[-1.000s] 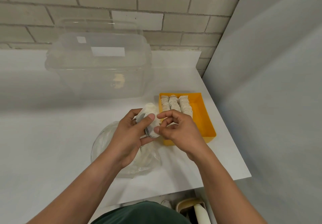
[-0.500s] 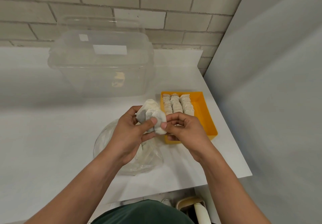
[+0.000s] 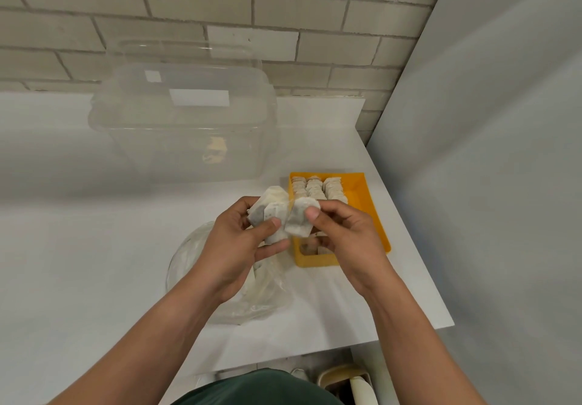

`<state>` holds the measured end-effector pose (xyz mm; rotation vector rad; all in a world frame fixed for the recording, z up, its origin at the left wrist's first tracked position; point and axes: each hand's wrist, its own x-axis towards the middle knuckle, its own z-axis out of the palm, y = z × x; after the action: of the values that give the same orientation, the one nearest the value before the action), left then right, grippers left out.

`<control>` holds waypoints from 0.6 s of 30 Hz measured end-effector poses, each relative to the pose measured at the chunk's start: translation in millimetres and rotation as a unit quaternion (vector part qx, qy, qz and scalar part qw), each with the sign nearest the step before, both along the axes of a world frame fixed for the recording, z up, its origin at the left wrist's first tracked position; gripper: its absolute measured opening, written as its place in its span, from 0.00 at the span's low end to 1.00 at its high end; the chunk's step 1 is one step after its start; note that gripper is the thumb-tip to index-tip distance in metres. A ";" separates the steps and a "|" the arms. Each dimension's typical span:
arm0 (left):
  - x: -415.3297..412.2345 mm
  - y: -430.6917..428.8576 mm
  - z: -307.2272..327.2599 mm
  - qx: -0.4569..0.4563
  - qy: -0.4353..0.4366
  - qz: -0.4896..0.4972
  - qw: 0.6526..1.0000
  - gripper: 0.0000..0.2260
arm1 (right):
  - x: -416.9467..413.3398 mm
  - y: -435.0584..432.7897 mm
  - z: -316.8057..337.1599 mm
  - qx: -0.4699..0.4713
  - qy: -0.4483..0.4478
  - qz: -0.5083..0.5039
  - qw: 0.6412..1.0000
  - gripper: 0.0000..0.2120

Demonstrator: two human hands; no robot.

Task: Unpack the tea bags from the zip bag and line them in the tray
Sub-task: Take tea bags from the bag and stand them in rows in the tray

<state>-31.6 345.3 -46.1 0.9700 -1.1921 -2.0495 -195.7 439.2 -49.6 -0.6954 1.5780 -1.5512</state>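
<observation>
While each hand point(image 3: 234, 241) point(image 3: 343, 234) pinches tea bags point(image 3: 277, 212), they hide the tray point(image 3: 374, 215)'s near rows

**Colours on the white table**

An orange-yellow tray point(image 3: 371, 215) is seen right of centre, filled with rows of off-white tea bags point(image 3: 316, 188). A clear bin point(image 3: 182, 127) and pale grey brick wall point(image 3: 283, 1) are shown above; dark green clothing point(image 3: 261, 387) is seen at the bottom.

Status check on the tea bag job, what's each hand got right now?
Left hand holds a stack of tea bags. Right hand pinches one tea bag off it. Yellow tray partly filled, zip bag beneath left wrist. Nothing in the way.
</observation>
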 end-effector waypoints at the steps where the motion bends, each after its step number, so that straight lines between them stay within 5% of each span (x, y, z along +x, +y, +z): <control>1: -0.4 -0.4 -0.1 0.015 0.007 0.002 1.000 0.09 | -2.1 1.6 2.1 -0.017 -0.012 -0.012 1.000 0.13; 13: -2.4 -4.4 -1.8 0.030 0.000 0.018 0.999 0.07 | -50.1 19.9 0.4 -0.026 0.127 -0.098 0.987 0.07; 18: -4.2 -4.6 -2.1 0.027 -0.007 0.016 0.999 0.07 | -79.4 20.4 -31.7 0.090 0.174 -0.134 0.971 0.05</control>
<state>-35.9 340.6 -48.2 1.0247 -1.1263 -2.0629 -275.1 459.6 -81.3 -0.7024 2.1198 -1.5049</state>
